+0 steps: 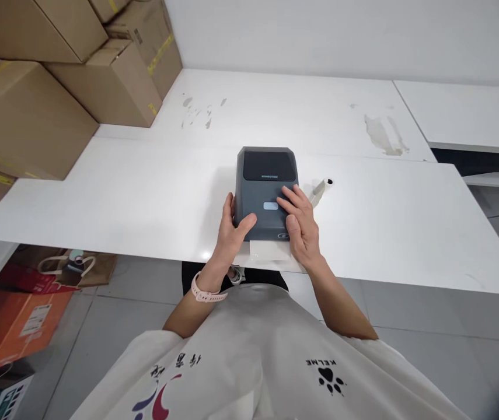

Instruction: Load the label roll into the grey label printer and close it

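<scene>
A dark grey label printer [265, 181] stands near the front edge of a white table [122, 198]. A white label strip [270, 249] pokes out of its front slot. My left hand [230, 228] grips the printer's left front corner, thumb on top. My right hand [302, 224] lies flat on the printer's right front, fingers stretched toward a small pale button [270, 205]. A pink watch [205, 291] sits on my left wrist.
Several brown cardboard boxes [25, 116] are stacked at the table's left and back left. A white cable [319, 189] enters a hole in the table right of the printer. An orange box [13, 324] and a bag [72, 267] sit on the floor at the left.
</scene>
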### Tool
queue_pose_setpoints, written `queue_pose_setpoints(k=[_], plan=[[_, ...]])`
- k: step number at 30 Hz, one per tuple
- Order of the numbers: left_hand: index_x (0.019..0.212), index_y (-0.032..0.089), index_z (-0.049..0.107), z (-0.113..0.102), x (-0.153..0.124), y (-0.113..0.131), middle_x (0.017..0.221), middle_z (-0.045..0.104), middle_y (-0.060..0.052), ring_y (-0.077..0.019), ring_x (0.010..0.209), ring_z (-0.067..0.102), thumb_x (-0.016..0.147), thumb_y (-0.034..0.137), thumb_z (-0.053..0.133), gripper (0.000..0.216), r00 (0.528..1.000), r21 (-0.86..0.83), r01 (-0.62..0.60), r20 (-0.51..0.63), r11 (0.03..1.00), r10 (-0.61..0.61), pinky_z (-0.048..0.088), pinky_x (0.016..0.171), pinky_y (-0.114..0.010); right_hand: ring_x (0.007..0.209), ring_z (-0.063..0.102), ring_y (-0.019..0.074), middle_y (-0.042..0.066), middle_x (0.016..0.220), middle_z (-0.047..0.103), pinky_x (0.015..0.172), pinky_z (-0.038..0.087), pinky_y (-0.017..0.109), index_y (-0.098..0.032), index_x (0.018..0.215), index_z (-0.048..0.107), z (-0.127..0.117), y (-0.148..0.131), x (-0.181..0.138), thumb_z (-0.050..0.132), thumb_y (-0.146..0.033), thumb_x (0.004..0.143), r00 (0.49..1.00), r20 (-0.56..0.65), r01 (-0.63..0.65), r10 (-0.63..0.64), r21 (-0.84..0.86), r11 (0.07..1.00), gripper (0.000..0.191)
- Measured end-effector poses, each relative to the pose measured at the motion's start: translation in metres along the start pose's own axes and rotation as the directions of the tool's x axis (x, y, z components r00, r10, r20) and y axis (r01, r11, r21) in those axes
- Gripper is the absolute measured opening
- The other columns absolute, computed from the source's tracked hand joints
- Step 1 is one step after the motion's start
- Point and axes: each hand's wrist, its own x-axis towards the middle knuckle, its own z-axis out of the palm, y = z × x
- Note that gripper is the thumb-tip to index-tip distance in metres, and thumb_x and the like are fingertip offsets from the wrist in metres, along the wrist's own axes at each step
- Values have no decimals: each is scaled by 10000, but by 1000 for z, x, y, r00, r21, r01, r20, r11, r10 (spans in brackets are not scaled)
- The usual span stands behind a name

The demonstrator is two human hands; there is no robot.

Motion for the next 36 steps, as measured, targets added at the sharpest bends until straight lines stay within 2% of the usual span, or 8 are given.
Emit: queue_pose_setpoints(k=[13, 17, 20, 22, 25, 30, 33, 36], plan=[[1479, 288, 433, -8, -12, -24, 1572, 482, -132, -285, 1410, 517, 846, 544, 743, 750, 977, 114, -173, -103, 978, 184, 482, 1122, -433, 1581, 340, 266, -5, 1605, 506, 1283, 321, 609, -370, 1460, 542, 4, 3, -9, 321, -336, 1090, 999, -4, -49, 49, -21, 999, 432], [1053, 220, 612, -11, -50, -40, 1036, 664, -47, -157, 914, 618, 869, 506, 704, 351, 915, 246, -114, -351, 962, 198, 515, 823, -298, 1573, 355, 263, 22, 1559, 553, 1273, 334, 601, -344, 1409, 572, 4, 2, -8, 340, -322, 1088, 999, -11, -38, 38, -9, 999, 396], [726, 189, 589, -8, -63, -37, 634, 535, 27, -96, 576, 469, 887, 545, 638, 394, 994, 128, 106, -14, 986, -105, 393, 573, -252, 1567, 366, 259, 39, 1530, 577, 1270, 335, 595, -329, 1392, 576, 4, 2, -8, 340, -315, 1088, 999, -16, -36, 36, -17, 999, 384], [657, 176, 598, -4, -60, -27, 552, 507, 37, -72, 487, 408, 853, 556, 663, 432, 937, 61, 280, 199, 958, -286, 311, 504, -246, 1561, 374, 256, 51, 1512, 590, 1264, 343, 586, -315, 1383, 577, 3, 2, -8, 345, -301, 1087, 999, -24, -28, 27, -19, 999, 377], [668, 167, 642, -1, -53, -13, 528, 536, 39, -54, 439, 387, 815, 523, 714, 392, 903, 23, 343, 267, 939, -337, 276, 477, -239, 1535, 408, 255, 66, 1487, 605, 1232, 380, 549, -302, 1360, 594, -1, 0, -5, 354, -293, 1085, 1000, 2, 17, -17, -76, 997, 365], [594, 171, 646, -16, -55, -14, 499, 539, 24, -75, 455, 427, 884, 515, 655, 450, 939, 156, 201, 249, 967, -235, 316, 479, -248, 1442, 495, 278, 54, 1472, 634, 1199, 340, 513, -305, 1264, 674, -13, -11, 8, 415, -382, 1080, 986, 157, 108, -54, -361, 926, 327], [605, 183, 635, -24, -52, -18, 546, 545, 19, -95, 526, 472, 942, 509, 598, 471, 999, 189, -30, -20, 982, 35, 383, 536, -256, 1443, 498, 288, 22, 1426, 681, 1259, 177, 548, -313, 1211, 685, -14, -15, 16, 472, -404, 1066, 980, 191, 138, -54, -462, 876, 273], [968, 221, 745, -25, -42, -18, 962, 746, -47, -170, 891, 671, 980, 497, 563, 331, 928, 261, -228, -235, 938, 290, 531, 800, -306, 1515, 418, 308, 23, 1469, 647, 1274, 123, 592, -320, 1192, 678, -12, -15, 12, 468, -460, 1059, 981, 196, 96, -12, -428, 899, 285]])
